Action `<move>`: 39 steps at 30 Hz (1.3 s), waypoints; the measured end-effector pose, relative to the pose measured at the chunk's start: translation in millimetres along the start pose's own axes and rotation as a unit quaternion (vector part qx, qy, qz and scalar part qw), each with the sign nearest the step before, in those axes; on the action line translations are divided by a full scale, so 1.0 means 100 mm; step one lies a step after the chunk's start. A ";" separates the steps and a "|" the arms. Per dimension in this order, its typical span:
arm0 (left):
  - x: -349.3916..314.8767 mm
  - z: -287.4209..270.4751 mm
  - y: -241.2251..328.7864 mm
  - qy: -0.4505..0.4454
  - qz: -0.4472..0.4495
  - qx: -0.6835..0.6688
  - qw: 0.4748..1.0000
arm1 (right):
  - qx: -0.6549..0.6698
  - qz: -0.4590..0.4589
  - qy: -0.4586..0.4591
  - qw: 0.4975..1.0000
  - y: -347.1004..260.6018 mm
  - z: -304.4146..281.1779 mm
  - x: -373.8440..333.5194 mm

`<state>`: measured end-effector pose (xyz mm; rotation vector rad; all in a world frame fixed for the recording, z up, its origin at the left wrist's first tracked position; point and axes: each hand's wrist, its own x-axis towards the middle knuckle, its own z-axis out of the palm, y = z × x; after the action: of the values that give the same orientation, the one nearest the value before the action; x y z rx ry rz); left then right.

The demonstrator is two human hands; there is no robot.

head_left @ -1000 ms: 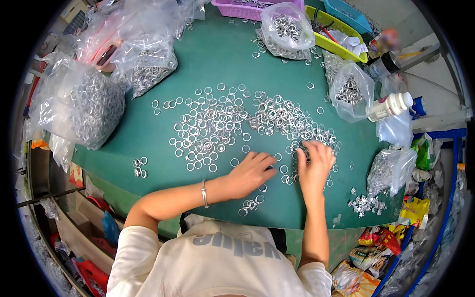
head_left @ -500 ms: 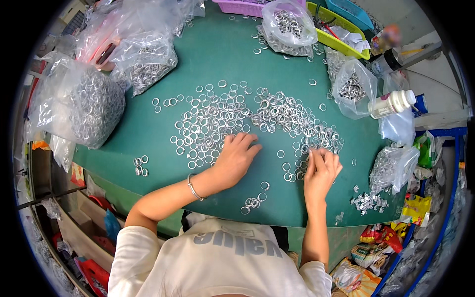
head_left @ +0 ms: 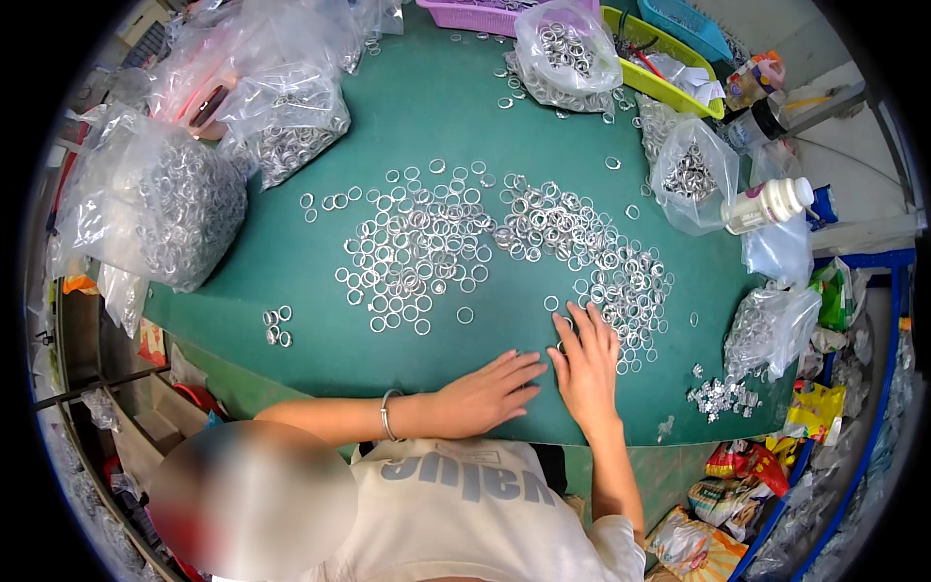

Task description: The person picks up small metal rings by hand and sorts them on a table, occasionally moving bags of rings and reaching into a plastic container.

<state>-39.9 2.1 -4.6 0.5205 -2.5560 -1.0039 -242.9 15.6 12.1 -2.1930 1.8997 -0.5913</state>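
With twelve o'clock at the far side of the green table (head_left: pixel 436 107) and the dial centred on the open middle of the scene, the silvery metal rings lie in two loose spreads: the left heap (head_left: pixel 417 238) at about ten to eleven o'clock, and the right heap (head_left: pixel 558 225) curving from one o'clock down to four. The right hand (head_left: pixel 590 373) is at four, its fingers stretched out and slightly parted, the tips over the near-left edge of the right heap and seemingly touching rings there; it pinches nothing that shows. The left hand (head_left: pixel 490 396) is just short of six, palm down, fingers long and loosely spread; it clasps nothing visible, though whether a ring lies under the palm cannot be told. Each ring should be light, stiff and hard to harm by touch, with a smooth, polished band that probably slides easily over the table and slips from a careless pinch. Many overlap, so one may well drag its neighbours along. The surest hold is likely thumb and forefinger across the outer band, or a fingertip pressed on the rim to slide it; a few seem to carry a thicker front, which would give better purchase. The big plastic bag (head_left: pixel 189 209) of rings near nine-thirty, by contrast, looks heavy and slack, better gathered at its neck and supported underneath.
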 end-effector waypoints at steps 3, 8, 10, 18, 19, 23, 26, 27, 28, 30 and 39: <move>-0.17 0.07 -0.06 0.006 0.020 -0.028 0.999 | -0.078 -0.005 -0.002 0.997 0.20 -0.01 -0.08; -0.06 -0.10 -0.12 0.077 0.006 -0.033 0.996 | 0.018 0.000 0.082 0.996 0.28 -0.06 0.30; 0.17 -0.28 -0.35 0.132 -0.103 0.055 0.984 | 0.066 -0.021 0.091 0.993 0.21 0.03 0.64; 0.53 -0.67 -0.92 0.204 -0.131 0.265 0.933 | -0.024 -0.087 -0.096 0.991 -0.04 0.21 0.72; 0.47 -0.68 -0.93 0.212 -0.127 0.250 0.936 | -0.026 -0.097 -0.113 0.988 -0.06 0.12 0.64; 0.31 -0.78 -0.81 0.267 -0.146 0.166 0.938 | 0.042 -0.114 -0.086 0.989 0.08 -0.10 0.45; 0.26 -0.83 -0.83 0.296 -0.191 0.119 0.928 | 0.059 -0.031 0.017 0.998 0.22 -0.04 0.49; 0.24 -0.86 -0.85 0.301 -0.208 0.110 0.924 | 0.053 -0.034 0.072 0.995 0.17 0.00 0.59; 0.24 -0.88 -0.87 0.304 -0.207 0.124 0.922 | 0.053 -0.035 0.084 0.994 0.10 0.05 0.70; 0.21 -0.89 -0.91 0.310 -0.209 0.153 0.915 | 0.056 -0.040 0.107 0.992 -0.08 0.16 0.96; 0.33 -0.80 -0.83 0.255 -0.184 0.198 0.928 | 0.012 -0.036 0.098 0.994 -0.06 0.16 0.95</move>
<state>-15.6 -115.5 -1.9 1.2297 -2.2134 -0.3604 -220.8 -78.2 17.4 -2.2697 1.8992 -0.8675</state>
